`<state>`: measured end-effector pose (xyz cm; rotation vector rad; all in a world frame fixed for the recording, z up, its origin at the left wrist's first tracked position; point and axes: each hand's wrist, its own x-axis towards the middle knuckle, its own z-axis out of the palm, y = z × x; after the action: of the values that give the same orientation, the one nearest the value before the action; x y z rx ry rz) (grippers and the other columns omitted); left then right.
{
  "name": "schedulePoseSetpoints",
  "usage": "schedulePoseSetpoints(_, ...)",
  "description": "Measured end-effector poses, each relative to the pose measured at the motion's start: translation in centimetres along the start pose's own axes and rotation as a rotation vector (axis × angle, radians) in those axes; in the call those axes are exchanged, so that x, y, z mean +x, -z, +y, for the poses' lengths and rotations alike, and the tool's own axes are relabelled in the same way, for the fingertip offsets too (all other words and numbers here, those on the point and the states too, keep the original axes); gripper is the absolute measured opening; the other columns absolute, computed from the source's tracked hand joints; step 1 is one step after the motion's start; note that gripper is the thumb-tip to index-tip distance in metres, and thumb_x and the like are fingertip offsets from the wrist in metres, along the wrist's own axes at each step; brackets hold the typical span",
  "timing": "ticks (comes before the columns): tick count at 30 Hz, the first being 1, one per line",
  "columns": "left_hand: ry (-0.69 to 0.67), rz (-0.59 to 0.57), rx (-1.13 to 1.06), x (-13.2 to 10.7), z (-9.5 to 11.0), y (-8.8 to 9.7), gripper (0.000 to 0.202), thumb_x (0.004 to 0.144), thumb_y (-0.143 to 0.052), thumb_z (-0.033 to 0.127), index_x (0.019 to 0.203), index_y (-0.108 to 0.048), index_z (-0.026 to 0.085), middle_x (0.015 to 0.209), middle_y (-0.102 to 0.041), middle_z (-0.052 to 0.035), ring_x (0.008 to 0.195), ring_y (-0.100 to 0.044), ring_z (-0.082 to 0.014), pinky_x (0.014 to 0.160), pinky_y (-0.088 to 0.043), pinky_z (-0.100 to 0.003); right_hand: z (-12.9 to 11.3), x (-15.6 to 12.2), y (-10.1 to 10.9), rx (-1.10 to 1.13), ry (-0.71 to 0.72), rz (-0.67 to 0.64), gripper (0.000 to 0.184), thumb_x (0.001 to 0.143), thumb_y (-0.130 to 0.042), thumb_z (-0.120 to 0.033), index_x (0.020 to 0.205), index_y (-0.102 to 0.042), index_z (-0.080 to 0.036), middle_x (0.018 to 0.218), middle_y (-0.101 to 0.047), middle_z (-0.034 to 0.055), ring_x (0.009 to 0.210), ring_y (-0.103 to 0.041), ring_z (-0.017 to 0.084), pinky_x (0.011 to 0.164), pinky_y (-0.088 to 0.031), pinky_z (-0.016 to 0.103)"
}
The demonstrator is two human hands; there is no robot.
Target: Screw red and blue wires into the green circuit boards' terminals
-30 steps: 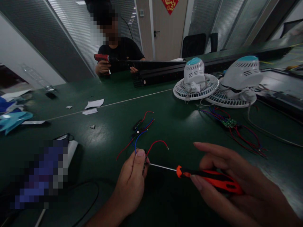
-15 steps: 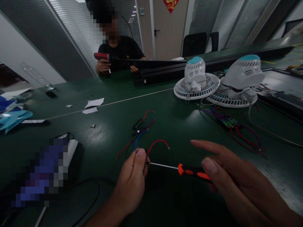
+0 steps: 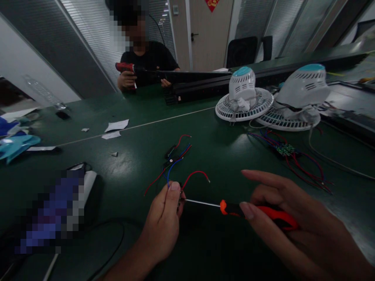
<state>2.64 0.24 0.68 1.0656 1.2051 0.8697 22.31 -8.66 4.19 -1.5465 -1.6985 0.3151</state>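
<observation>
Pinched in my left hand [image 3: 164,222] is a small dark part, mostly hidden by my fingers. A red wire [image 3: 198,172] and a blue wire [image 3: 172,168] come up beside it. My right hand [image 3: 293,218] holds a screwdriver [image 3: 230,208] with an orange and black handle, the thumb along its side and the index finger stretched out. The shaft points left, and its tip meets the part at my left fingertips. Just beyond lies another small black module [image 3: 170,161] with red and blue wires.
White fans [image 3: 244,103] stand face down at the back right, near a green circuit board [image 3: 284,150] with wires. Paper scraps [image 3: 116,125] lie left of centre. Across the green table [image 3: 140,144], a person holds a red power drill [image 3: 125,68] beside long black bars [image 3: 202,88].
My right thumb has shifted forward along the screwdriver handle, and more of the handle's back end shows. My left hand and the part stay nearly in place.
</observation>
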Motion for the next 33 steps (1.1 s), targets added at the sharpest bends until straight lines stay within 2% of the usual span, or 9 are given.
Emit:
schedulePoseSetpoints(6, 0.016, -0.017, 0.04, 0.1, -0.01, 0.05, 0.046, 0.079, -0.059, 0.064, 0.069, -0.06, 0.02, 0.063, -0.051, 0.0037, 0.057, -0.046, -0.0114, 0.051, -0.039, -0.021, -0.1, -0.2, 0.0, 0.025, -0.014, 0.005, 0.037, 0.092, -0.055, -0.027, 0.127, -0.044, -0.029, 0.067, -0.063, -0.0051, 0.046, -0.059, 0.011, 0.043, -0.049, 0.019)
schedulePoseSetpoints(11, 0.012, -0.026, 0.078, 0.03, 0.0, 0.14, 0.047, 0.08, -0.056, 0.066, 0.069, -0.059, 0.02, 0.062, -0.05, 0.0042, 0.056, -0.045, -0.0117, 0.05, -0.037, -0.021, -0.09, -0.59, -0.2, 0.017, -0.047, 0.046, 0.038, 0.09, -0.059, -0.035, 0.126, -0.048, -0.031, 0.079, -0.066, -0.002, 0.053, -0.065, 0.012, 0.042, -0.051, 0.018)
schedulePoseSetpoints(17, 0.008, -0.027, 0.078, 0.06, -0.11, 0.09, 0.049, 0.079, -0.056, 0.068, 0.068, -0.058, 0.02, 0.06, -0.048, 0.0049, 0.055, -0.043, -0.0116, 0.05, -0.036, -0.022, -0.28, -0.27, 0.17, -0.178, -0.016, 0.006, 0.029, 0.098, -0.041, -0.039, 0.126, -0.05, -0.033, 0.076, -0.073, -0.0024, 0.056, -0.07, 0.013, 0.046, -0.055, 0.02)
schedulePoseSetpoints(20, 0.002, -0.024, 0.064, 0.1, -0.18, 0.14, 0.048, 0.08, -0.056, 0.067, 0.069, -0.059, 0.02, 0.063, -0.05, 0.0044, 0.057, -0.044, -0.0118, 0.05, -0.037, -0.022, -0.2, -0.2, 0.16, -0.21, -0.016, 0.022, 0.027, 0.099, -0.04, -0.038, 0.124, -0.052, -0.034, 0.07, -0.073, -0.0046, 0.047, -0.068, 0.012, 0.042, -0.053, 0.019)
schedulePoseSetpoints(27, -0.007, -0.047, 0.063, 0.08, -0.22, 0.19, 0.046, 0.082, -0.055, 0.065, 0.068, -0.058, 0.021, 0.058, -0.047, 0.0053, 0.053, -0.041, -0.0111, 0.048, -0.034, -0.021, -0.1, 0.02, -0.09, -0.051, 0.013, -0.026, 0.031, 0.095, -0.049, -0.027, 0.125, -0.047, -0.027, 0.07, -0.072, -0.0032, 0.052, -0.068, 0.013, 0.043, -0.05, 0.021)
schedulePoseSetpoints(33, -0.024, -0.039, 0.038, 0.02, -0.51, 0.34, 0.045, 0.085, -0.055, 0.061, 0.068, -0.059, 0.02, 0.057, -0.046, 0.0051, 0.052, -0.04, -0.0108, 0.046, -0.033, -0.021, 0.2, 0.14, -0.5, 0.001, 0.005, 0.011, 0.036, 0.091, -0.054, -0.027, 0.126, -0.047, -0.027, 0.07, -0.067, -0.003, 0.052, -0.066, 0.013, 0.04, -0.047, 0.021)
